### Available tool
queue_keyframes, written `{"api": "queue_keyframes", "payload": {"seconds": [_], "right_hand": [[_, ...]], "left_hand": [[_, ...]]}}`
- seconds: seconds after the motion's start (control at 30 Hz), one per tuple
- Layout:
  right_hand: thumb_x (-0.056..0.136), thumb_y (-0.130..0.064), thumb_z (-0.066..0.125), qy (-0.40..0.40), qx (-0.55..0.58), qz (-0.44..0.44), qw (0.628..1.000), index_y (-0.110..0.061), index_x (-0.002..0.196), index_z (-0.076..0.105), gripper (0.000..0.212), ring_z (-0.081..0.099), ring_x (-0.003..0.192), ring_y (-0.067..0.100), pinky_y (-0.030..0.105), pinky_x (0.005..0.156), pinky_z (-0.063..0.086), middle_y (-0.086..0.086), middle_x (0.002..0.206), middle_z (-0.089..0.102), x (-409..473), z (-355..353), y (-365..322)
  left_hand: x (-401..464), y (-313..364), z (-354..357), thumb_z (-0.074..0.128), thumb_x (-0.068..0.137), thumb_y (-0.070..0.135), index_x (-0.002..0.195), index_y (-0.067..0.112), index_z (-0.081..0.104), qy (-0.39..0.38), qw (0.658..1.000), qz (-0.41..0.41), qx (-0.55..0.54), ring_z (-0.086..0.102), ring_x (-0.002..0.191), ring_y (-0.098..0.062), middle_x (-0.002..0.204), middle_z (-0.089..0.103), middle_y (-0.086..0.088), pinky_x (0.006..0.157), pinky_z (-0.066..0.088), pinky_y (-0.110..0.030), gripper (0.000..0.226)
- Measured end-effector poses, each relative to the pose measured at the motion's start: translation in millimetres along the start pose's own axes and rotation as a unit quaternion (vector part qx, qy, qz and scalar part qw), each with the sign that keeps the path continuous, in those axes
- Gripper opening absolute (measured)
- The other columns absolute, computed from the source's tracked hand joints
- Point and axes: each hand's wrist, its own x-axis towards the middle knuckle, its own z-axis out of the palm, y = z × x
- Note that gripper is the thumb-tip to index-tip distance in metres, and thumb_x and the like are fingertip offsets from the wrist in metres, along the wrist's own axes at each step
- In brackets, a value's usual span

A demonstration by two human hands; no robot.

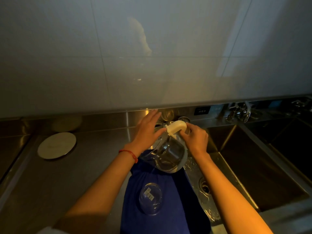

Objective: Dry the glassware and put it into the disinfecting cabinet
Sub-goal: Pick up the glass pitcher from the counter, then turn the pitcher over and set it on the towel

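A clear glass jug [168, 152] with a white plastic handle [176, 126] is held tilted above the steel counter, its base towards me. My right hand [195, 137] grips the white handle. My left hand [148, 130] lies with straight fingers against the jug's left side near its mouth. Under the jug, a dark blue cloth [162, 205] is spread on the counter. A small clear glass [151, 198] stands upside down on that cloth, close to me.
A deep steel sink [253, 166] lies to the right, with taps [239, 112] at the back. A round white disc [57, 145] sits on the counter [84, 166] to the left. More glassware [168, 114] stands behind the jug by the tiled wall.
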Motion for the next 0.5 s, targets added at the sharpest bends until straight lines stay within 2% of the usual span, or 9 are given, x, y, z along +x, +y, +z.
{"api": "queue_keyframes", "payload": {"seconds": [0.1,0.23,0.4,0.5], "right_hand": [[0.083,-0.030,0.066,-0.003,-0.021,-0.025,0.999,-0.014,0.116,0.062,0.037,0.064,0.094,0.022,0.028,0.076,0.045,0.009,0.106,0.068,0,1,-1],[0.079,-0.023,0.070,0.010,-0.038,-0.068,0.997,-0.007,0.116,0.062,0.041,0.066,0.091,0.029,0.040,0.075,0.053,0.015,0.107,0.068,-2,1,-3],[0.067,-0.015,0.080,0.050,-0.069,-0.154,0.984,-0.004,0.097,0.069,0.034,0.069,0.064,0.027,0.030,0.051,0.053,0.014,0.084,0.072,-7,-2,-5],[0.058,-0.015,0.086,0.072,-0.108,-0.178,0.975,-0.005,0.084,0.069,0.033,0.065,0.052,0.021,0.022,0.041,0.047,0.010,0.072,0.070,-9,-3,-6]], "left_hand": [[12,11,7,0.052,0.090,0.035,0.143,0.018,0.026,-0.032,0.997,0.027,0.060,0.013,0.142,-0.016,0.154,0.019,-0.002,0.115,0.010,-0.036,0.062],[17,18,16,0.053,0.090,0.035,0.142,0.016,0.030,-0.058,0.990,0.059,0.115,0.016,0.141,-0.018,0.152,0.024,-0.004,0.115,0.012,-0.038,0.060],[12,22,21,0.053,0.090,0.031,0.141,0.016,0.030,-0.073,0.988,0.059,0.125,0.022,0.139,-0.018,0.149,0.029,-0.004,0.116,0.012,-0.038,0.058],[11,26,25,0.053,0.091,0.029,0.140,0.015,0.031,-0.057,0.988,0.065,0.131,0.027,0.137,-0.017,0.147,0.035,-0.004,0.115,0.012,-0.035,0.056]]}}
